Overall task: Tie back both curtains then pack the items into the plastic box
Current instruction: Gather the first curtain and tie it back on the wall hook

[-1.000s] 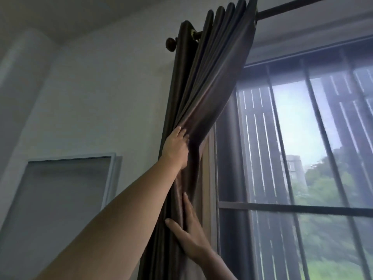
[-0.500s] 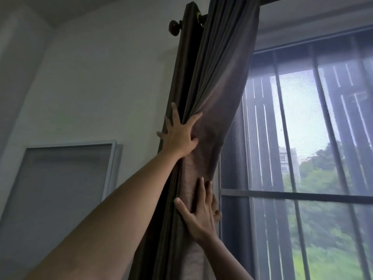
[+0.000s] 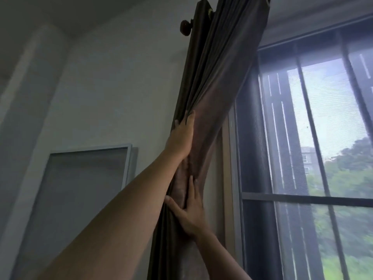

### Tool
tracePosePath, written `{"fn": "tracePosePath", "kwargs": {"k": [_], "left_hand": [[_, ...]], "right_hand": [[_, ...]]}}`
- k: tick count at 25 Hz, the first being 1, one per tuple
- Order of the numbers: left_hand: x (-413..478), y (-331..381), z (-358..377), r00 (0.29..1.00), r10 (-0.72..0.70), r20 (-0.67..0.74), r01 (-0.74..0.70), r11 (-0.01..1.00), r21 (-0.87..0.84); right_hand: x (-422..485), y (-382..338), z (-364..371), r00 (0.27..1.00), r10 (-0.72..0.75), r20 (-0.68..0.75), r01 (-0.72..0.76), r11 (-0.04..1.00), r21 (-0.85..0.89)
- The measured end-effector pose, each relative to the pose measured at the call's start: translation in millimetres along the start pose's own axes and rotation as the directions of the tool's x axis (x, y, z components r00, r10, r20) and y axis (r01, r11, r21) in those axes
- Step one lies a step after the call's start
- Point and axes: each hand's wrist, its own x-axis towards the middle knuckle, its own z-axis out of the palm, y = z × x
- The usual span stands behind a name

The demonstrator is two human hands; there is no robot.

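- Gathering the curtain [image 3: 222,67], the person holds it bunched at the left edge of the window [image 3: 314,138]; its long axis runs near upright, leaning up-right.
- The left hand [image 3: 180,138] is higher, fingertips buried in the pleats, so its grip cannot be told.
- The right hand [image 3: 189,215] is just below, fingers straight and pressing flat, and is likely nearer any tie point.

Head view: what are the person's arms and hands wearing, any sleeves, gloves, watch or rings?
Both forearms are bare, with no sleeves in view. The left hand and right hand are ungloved, with no watch, bracelet or ring visible. Some left fingers are hidden behind the dark brown fabric curtain, so rings there cannot be ruled out.
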Motion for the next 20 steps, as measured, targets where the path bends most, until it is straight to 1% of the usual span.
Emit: {"fn": "tracePosePath", "kwargs": {"k": [3, 5, 7, 9, 11, 13, 15, 18, 20], "left_hand": [[-2, -17, -2, 0.999, -0.039, 0.019, 0.039, 0.999, -0.025], [-6, -12, -3, 0.999, -0.014, 0.038, 0.014, 1.0, -0.014], [-10, -2, -2, 0.999, 0.019, 0.05, -0.02, 1.0, 0.004], [-14, 11, 2, 0.999, 0.007, 0.051, -0.009, 0.999, 0.034], [-19, 25, 5, 1.0, 0.009, -0.008, -0.008, 0.99, 0.139], [-22, 46, 6, 0.991, 0.091, -0.101, -0.065, 0.97, 0.234], [-19, 74, 6, 0.969, 0.19, -0.161, -0.139, 0.95, 0.28], [-12, 127, 5, 0.94, 0.291, -0.181, -0.221, 0.918, 0.33], [-9, 171, 6, 0.935, 0.308, -0.174, -0.244, 0.918, 0.313]], "right_hand": [[3, -6, 8, 0.999, 0.018, 0.037, -0.018, 1.0, -0.023], [1, -3, 7, 0.999, 0.02, 0.039, -0.019, 1.0, -0.018], [-7, 5, 2, 1.0, 0.006, -0.011, -0.006, 1.0, -0.015], [-15, 15, -6, 0.996, -0.012, -0.088, 0.009, 0.999, -0.031], [-23, 24, -17, 0.992, -0.025, -0.127, 0.016, 0.997, -0.07], [-31, 32, -36, 0.991, -0.02, -0.133, 0.013, 0.999, -0.053], [-42, 35, -61, 0.986, -0.018, -0.167, 0.021, 1.0, 0.021], [-60, 36, -113, 0.956, 0.017, -0.293, 0.011, 0.995, 0.094], [-74, 39, -158, 0.937, 0.027, -0.349, -0.009, 0.999, 0.052]]}}
